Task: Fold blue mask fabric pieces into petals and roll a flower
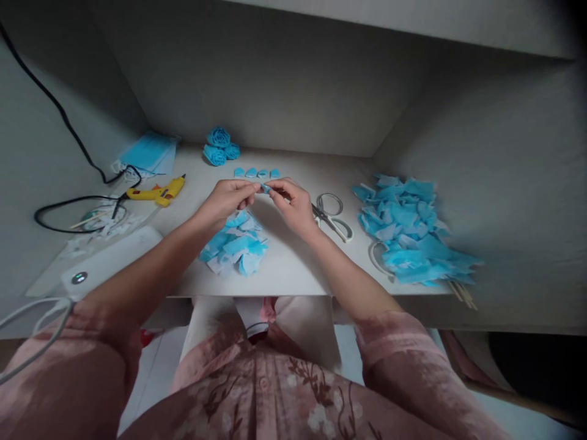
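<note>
Between my two hands, over the middle of the white table, is a small blue piece. My left hand pinches its left side with thumb and fingertips. The fingers of my right hand are closed on its right side. Just beyond my hands, several small blue pieces lie in a row. Below my left hand sits a small pile of blue and white cut pieces. Scissors with pale handles lie to the right of my right hand.
Blue rolled flowers stand at the back. At left are blue masks, a yellow glue gun, black cable and a white power bank. A large blue pile and thin sticks lie at right. Walls enclose the table.
</note>
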Available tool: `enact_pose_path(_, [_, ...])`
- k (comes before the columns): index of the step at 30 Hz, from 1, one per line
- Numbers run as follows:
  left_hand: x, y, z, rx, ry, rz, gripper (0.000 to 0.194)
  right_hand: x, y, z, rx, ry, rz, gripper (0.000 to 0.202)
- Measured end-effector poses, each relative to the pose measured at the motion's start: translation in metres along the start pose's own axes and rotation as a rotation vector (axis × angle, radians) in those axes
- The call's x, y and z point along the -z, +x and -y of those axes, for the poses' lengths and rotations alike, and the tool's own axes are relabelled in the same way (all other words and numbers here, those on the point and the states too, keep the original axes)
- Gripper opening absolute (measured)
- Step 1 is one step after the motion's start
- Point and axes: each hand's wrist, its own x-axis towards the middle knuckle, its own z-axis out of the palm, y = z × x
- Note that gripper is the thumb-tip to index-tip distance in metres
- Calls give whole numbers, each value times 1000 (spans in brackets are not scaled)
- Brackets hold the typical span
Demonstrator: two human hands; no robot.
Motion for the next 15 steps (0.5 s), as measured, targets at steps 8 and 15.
enact_pose_path(8, [-1,0,0,-30,-20,16,29,-1,0,0,11,-4,17,20])
enact_pose_path(15, [-5,-2,0,-58,-14,-18,20,-1,-1,2,-58,9,28,25])
